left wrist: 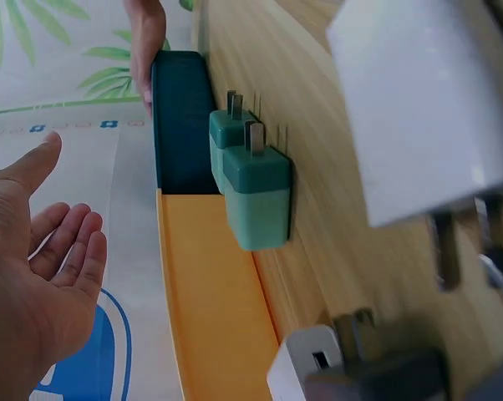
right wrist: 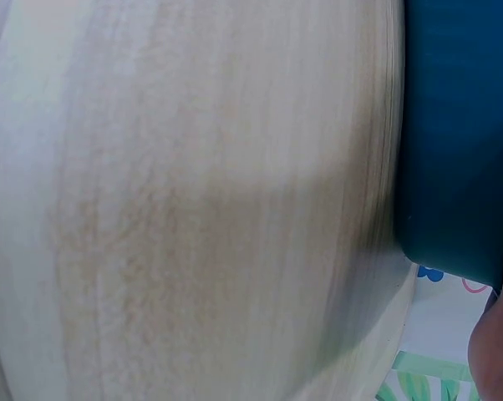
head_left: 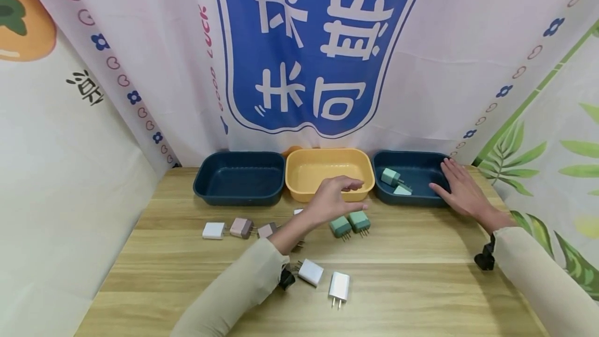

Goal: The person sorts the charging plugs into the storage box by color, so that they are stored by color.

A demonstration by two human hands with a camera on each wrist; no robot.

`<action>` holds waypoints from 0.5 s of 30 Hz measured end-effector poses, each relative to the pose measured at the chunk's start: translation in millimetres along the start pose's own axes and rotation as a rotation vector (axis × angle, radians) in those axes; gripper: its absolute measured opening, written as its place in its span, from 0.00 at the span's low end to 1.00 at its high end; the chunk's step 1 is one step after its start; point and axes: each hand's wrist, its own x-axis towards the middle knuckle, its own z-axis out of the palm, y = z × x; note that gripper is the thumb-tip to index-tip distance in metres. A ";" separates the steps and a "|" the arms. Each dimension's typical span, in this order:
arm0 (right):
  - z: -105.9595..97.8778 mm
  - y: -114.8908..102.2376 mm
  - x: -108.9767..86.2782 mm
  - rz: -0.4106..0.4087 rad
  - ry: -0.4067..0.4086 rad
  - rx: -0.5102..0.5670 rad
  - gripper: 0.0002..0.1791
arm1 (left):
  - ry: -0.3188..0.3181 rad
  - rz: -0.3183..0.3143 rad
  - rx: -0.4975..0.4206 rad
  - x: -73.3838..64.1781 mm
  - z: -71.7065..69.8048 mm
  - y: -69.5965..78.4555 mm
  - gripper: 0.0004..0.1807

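My left hand [head_left: 334, 202] hovers in front of the yellow bin [head_left: 329, 196], thumb and fingers spread apart with nothing between them. Just beyond it on the table stand two green plug chargers [head_left: 359, 221], prongs facing the near side. In the left wrist view these green chargers [left wrist: 258, 200] stand beside the bins. At the right, my right hand [head_left: 460, 191] rests on the end rim of a dark blue bin [head_left: 412, 201], fingers straight and thumb over its near corner. Two green chargers [head_left: 390, 176] lie inside that bin.
Another dark blue bin [head_left: 238, 201] stands at the left of the row. A white charger [head_left: 213, 230] and pinkish chargers [head_left: 241, 228] lie before it, some partly behind my left forearm. Nearer lie two more white chargers [head_left: 339, 286]. A printed cloth [head_left: 412, 92] hangs behind.
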 end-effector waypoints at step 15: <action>0.8 -0.4 0.8 0.008 0.004 0.000 0.49 | 0.003 -0.016 0.025 -28.4 -14.1 -15.0 0.31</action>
